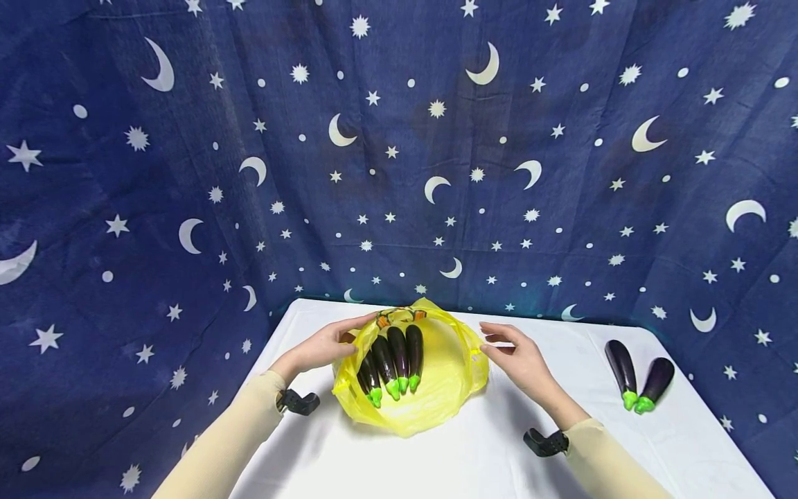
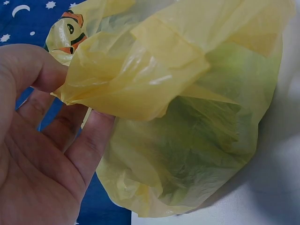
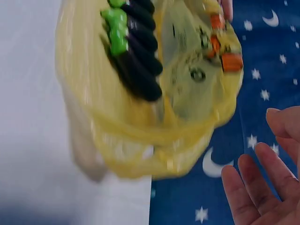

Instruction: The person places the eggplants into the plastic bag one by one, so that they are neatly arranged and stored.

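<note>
As we look across from the left, the left grip (image 1: 324,346) pinches the rim of the yellow plastic bag (image 1: 442,395), which sits open-mouthed on the worktop (image 1: 436,471). We judge its film thin, light and limp, apt to slip or fold, so the rim seems the place to hold. Inside, toward its left, eggplants (image 1: 399,357) lie side by side; glossy and smooth, they look firm but slippery, and we would grasp each round its middle. Orange-and-black print (image 3: 232,62) marks the bag's far rim, near dark characters (image 3: 198,74) too blurred for us to read; we find no legible brand. Just beside the bag's right edge, the right grip (image 1: 524,357) holds nothing, fingers relaxed. Well apart, farther right, lie two loose eggplants (image 1: 621,367).
</note>
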The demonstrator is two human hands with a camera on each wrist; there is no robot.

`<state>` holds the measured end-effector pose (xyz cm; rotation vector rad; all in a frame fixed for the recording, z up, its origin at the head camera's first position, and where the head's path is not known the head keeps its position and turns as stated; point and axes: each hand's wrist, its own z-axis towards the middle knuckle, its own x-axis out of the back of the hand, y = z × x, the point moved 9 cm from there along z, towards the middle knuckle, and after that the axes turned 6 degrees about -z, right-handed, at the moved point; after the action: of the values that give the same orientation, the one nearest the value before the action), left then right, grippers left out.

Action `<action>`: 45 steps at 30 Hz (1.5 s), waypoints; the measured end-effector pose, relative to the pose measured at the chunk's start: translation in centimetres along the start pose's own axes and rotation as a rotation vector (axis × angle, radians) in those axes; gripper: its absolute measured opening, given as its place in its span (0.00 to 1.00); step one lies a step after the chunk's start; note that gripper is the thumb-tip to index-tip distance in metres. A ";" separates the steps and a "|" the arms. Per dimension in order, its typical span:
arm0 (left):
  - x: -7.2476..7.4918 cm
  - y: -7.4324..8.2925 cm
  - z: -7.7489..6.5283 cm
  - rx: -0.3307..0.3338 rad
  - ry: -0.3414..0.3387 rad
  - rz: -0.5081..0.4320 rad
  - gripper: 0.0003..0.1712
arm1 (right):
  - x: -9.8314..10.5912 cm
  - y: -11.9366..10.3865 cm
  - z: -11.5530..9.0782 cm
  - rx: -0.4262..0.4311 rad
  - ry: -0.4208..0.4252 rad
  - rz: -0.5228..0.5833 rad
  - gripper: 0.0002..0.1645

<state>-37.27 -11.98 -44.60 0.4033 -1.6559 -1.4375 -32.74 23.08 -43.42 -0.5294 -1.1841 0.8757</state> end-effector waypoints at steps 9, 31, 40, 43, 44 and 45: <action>-0.2 -0.1 0.1 0.005 -0.007 -0.017 0.43 | 5.1 3.8 -0.9 0.008 0.122 -0.085 0.26; -0.4 -0.1 0.3 0.010 -0.015 -0.001 0.42 | 10.4 9.3 -3.1 -0.026 0.210 -0.214 0.26; -0.5 0.2 0.1 -0.007 -0.020 -0.012 0.42 | 11.3 11.2 -3.8 -0.059 0.171 -0.329 0.29; -0.5 0.2 0.1 -0.005 -0.019 -0.009 0.42 | 11.8 12.4 -4.3 -0.087 0.143 -0.391 0.31; -0.5 0.2 0.1 -0.004 -0.020 -0.011 0.42 | 12.0 12.8 -4.4 -0.103 0.129 -0.411 0.32; -0.5 0.2 0.1 -0.003 -0.021 -0.014 0.42 | 12.2 13.3 -4.6 -0.121 0.118 -0.433 0.33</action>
<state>-36.99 -11.50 -44.65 0.3999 -1.6700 -1.4588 -30.97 41.03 -48.05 -0.3942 -1.1884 0.3994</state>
